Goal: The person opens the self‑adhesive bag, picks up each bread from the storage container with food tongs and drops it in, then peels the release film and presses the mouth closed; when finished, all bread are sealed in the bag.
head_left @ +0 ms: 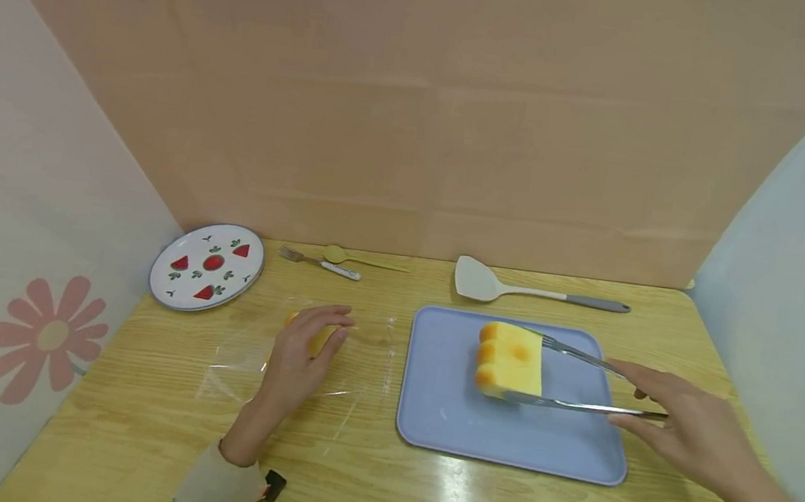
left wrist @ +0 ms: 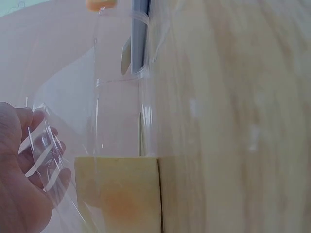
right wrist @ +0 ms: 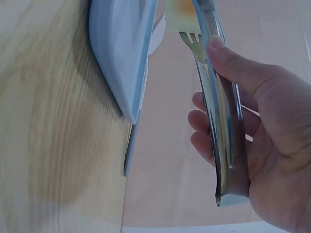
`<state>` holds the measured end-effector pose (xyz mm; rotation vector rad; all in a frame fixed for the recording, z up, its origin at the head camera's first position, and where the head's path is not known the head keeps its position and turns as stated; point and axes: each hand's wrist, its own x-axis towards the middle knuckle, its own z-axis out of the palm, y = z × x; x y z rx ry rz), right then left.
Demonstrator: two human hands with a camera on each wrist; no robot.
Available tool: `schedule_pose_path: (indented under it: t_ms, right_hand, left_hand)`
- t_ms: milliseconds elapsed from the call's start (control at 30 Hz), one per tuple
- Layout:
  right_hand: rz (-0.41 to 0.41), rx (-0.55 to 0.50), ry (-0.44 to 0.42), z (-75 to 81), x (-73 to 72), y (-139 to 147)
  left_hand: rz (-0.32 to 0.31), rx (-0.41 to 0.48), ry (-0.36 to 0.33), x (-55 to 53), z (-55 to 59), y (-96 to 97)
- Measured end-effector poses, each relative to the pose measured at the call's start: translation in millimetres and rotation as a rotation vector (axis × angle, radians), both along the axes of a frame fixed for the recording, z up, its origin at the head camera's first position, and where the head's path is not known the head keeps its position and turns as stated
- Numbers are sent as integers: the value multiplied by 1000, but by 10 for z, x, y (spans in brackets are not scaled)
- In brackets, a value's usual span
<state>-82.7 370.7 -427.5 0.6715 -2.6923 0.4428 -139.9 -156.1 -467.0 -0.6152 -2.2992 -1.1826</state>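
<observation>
A person's right hand [head_left: 695,429] gripped a pair of metal tongs [head_left: 601,409] near the right edge of the worktop [head_left: 361,486], thumb on one arm and bent fingers on the other. The tongs, one arm ending in fork-like tines, were closed on the sides of a yellow bread loaf [head_left: 512,359] with browned tops, over the middle of a blue tray [head_left: 432,387] on the right half of the worktop. Whether the loaf's underside met the tray could not be told.

On the worktop's left half, the grip of the left hand [head_left: 299,355], thumb and fingers bent toward each other, held up clear plastic film [left wrist: 68,131], its creases gathering at the fingers. A second bread piece [left wrist: 119,194] lay on the worktop below that hand, partly seen through the film; whether it lay inside or beneath could not be told.

A white plate [head_left: 190,281] printed with red fruit sat at the far left corner. Beside it, along the far edge, lay a fork [head_left: 319,262] and a yellow spoon [head_left: 334,254]. A pale spatula [head_left: 476,279] with a gray handle lay along the same edge, just behind the tray.
</observation>
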Motion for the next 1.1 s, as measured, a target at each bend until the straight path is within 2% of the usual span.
schedule_pose_path:
  t_ms: [533, 800, 1100]
  right_hand:
    - [63, -63, 118, 40, -100, -562]
    - [84, -77, 255, -35, -115, -974]
    - [119, -37, 391, -132, -103, -1243]
  left_hand:
    - [15, -5, -8, 27, 14, 2]
    - [21, -8, -6, 22, -4, -10]
    - [29, -4, 7, 15, 11, 0]
